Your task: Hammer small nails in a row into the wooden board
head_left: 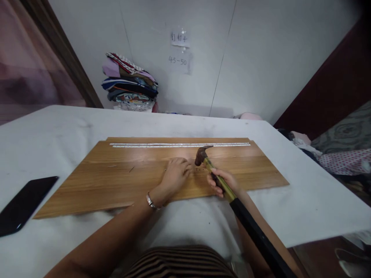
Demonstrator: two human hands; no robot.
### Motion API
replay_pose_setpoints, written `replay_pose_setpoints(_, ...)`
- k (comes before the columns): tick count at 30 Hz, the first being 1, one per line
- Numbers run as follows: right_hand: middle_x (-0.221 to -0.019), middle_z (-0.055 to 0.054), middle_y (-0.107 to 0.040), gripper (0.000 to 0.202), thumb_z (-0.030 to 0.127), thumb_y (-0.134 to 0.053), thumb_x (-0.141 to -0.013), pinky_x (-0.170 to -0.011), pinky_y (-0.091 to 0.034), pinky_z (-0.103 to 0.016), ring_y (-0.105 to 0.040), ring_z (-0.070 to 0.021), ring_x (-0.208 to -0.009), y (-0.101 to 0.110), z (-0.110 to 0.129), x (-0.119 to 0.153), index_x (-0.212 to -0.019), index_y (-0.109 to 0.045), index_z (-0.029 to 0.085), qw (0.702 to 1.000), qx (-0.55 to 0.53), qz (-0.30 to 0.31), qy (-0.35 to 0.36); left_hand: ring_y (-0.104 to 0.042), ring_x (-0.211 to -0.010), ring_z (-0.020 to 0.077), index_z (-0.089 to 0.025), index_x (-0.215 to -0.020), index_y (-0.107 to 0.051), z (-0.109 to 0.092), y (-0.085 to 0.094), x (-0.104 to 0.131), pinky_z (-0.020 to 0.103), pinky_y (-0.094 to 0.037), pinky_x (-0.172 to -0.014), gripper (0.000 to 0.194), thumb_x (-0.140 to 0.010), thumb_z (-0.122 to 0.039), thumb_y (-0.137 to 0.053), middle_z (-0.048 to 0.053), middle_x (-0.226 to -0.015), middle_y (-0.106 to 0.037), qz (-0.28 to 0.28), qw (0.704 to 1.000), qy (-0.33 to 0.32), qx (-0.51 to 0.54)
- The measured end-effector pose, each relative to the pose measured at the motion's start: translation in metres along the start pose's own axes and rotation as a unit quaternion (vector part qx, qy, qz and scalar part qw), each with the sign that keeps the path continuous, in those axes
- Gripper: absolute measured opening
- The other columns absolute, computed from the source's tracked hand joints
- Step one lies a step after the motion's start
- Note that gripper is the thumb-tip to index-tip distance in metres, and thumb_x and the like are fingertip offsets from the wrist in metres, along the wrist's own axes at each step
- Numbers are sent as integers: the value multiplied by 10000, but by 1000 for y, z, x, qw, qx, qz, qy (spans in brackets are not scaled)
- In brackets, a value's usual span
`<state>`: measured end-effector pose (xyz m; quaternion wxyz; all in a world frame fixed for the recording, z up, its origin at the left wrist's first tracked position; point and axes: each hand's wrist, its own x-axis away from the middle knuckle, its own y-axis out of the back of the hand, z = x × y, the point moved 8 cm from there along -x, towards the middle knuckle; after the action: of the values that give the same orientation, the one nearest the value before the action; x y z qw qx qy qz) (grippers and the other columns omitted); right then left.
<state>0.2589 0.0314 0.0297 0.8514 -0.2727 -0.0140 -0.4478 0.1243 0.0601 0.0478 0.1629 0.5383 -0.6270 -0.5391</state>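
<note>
Item 1: wooden board [240, 162], wood-grained, lying flat on the white-covered worktop [292, 216], its long side running left to right.

Item 2: claw hammer [201, 156], rusty head toward the far side, yellow and black handle slanting to the near right. Head appears over the middle of the board; whether it touches cannot be told.

Item 3: right hand [231, 181]. Grip closed round the handle, close below the head.

Item 4: left hand [176, 173], bracelet [150, 201] at the wrist. Fingers bent down at the board, just left of the hammer head. Grip looks narrow; whether it pinches a nail cannot be told.

Item 5: two loose nails [131, 169], flat on the board's left part.

Item 6: measuring strips [179, 145], two, along the far edge.

Item 7: black smartphone [27, 200], left of the board.

Condition: judged partway. A few small dark spots [199, 169] mark the wood beside the hammer head, nail heads or holes, too small to tell. The two loose nails remain undriven.
</note>
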Motion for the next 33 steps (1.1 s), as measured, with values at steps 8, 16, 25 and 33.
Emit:
replay_pose_setpoints(8,-490,77,-510,395,440,-522,-787,-252,-268,-173,-365,-64,-264,-3,-3,4,-1081,-513,177,1000,15,-18,-19,-544,-813,174,-182,-817,-635,18,25,61,317,-437,-744,215,-899,-237,-444,44,-829,-613,-10,1000,-9,13)
replay_pose_setpoints(16,-463,84,-497,398,469,-520,-777,-254,-249,-170,-358,-63,-253,3,-12,-3,-1039,-533,170,998,37,-24,-42,-543,-773,161,-178,-771,-612,23,16,80,294,-440,-731,218,-903,-236,-449,39,-782,-589,5,1000,19,4)
replay_pose_setpoints(25,-453,72,-497,349,482,-537,-766,-238,-277,-170,-369,-58,-246,2,-4,2,-907,-556,164,997,57,-49,-7,-542,-793,161,-187,-787,-606,22,15,80,303,-445,-747,225,-917,-247,-433,38,-812,-588,6,1000,12,6)
replay_pose_setpoints(33,-459,82,-514,447,464,-533,-768,-235,-260,-165,-360,-66,-245,5,-5,1,-1098,-503,163,998,41,-54,-6,-544,-796,164,-187,-797,-602,22,14,80,308,-443,-749,224,-922,-254,-429,38,-820,-589,9,1000,14,-4)
